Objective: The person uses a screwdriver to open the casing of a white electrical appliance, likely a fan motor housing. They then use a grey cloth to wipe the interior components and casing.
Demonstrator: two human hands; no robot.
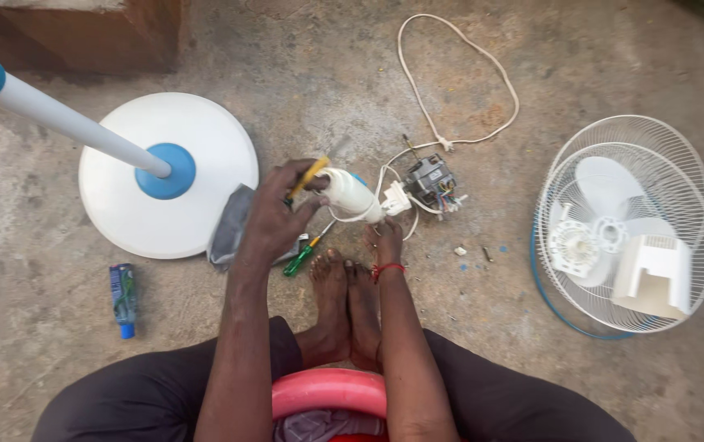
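Note:
My left hand [274, 214] grips a yellow-handled screwdriver [309, 176], its tip against the end of a white plastic fan neck piece [350, 195]. My right hand [386, 242] holds that white piece from below, near my bare feet. White wires run from the piece to a grey fan motor [432, 183] lying on the concrete just beyond. A green-handled screwdriver [302, 256] lies on the floor under my left hand.
A white round fan base [204, 147] with a blue collar and white pole stands at left. A grey rag [229, 229] lies beside it. Fan grilles, blade and white housing [626, 237] rest at right. A small blue bottle [123, 299] lies at left. A white cord [458, 74] loops at the top.

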